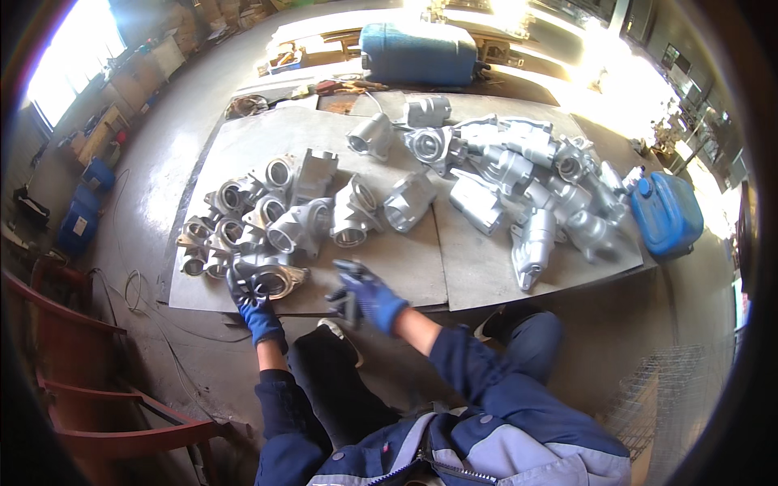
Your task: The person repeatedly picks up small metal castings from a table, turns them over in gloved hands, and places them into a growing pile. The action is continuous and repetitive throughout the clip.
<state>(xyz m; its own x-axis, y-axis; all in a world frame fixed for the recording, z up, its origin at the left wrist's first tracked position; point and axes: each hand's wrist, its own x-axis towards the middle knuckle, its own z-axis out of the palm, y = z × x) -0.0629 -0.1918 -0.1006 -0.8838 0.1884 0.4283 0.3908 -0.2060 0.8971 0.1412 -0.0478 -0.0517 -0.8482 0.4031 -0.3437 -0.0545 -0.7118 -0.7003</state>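
Note:
My left hand (255, 301), in a blue glove with dark fingers, grips a silver metal pipe casting (282, 281) at the near left edge of the table. The casting's round, flanged opening shows beside my fingers, with part of its body hidden by the glove. To the right, my right hand (369, 298), gloved alike, hangs over the front edge, slightly blurred. Its fingers are apart, and I make out nothing held in them. Beyond my left hand stand several similar castings (301, 227), many with their round openings facing up.
A heap of silver castings (506, 166) covers the right part of the grey sheet-topped table (405, 275). A blue jerrycan (666, 212) stands at its right end and a blue drum (417, 53) lies beyond. Red metal frames (121, 441) and a loose cable (174, 352) are at left.

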